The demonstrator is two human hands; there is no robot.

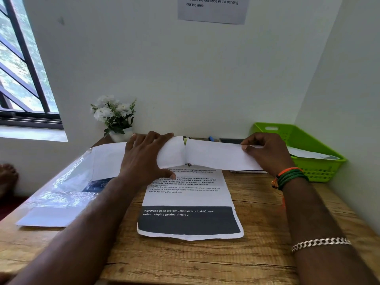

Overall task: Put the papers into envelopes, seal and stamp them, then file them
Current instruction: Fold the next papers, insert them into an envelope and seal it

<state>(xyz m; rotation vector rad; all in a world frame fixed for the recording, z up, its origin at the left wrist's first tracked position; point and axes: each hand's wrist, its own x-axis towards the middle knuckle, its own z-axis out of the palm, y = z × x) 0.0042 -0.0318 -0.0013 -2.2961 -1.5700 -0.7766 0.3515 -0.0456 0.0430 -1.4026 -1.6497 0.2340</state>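
Observation:
A printed paper (188, 202) with a dark band near its bottom lies flat in the middle of the wooden desk (205, 262). Above its far end my left hand (146, 155) grips a white envelope (172, 153). My right hand (267, 153) pinches the right end of a folded white paper (218, 155) whose left end meets the envelope's mouth. Whether the paper is partly inside I cannot tell.
A plastic-wrapped stack of envelopes (61, 190) lies on the left of the desk. A green basket (308, 145) holding a white sheet stands at the right against the wall. A pot of white flowers (115, 118) and small items stand at the back edge.

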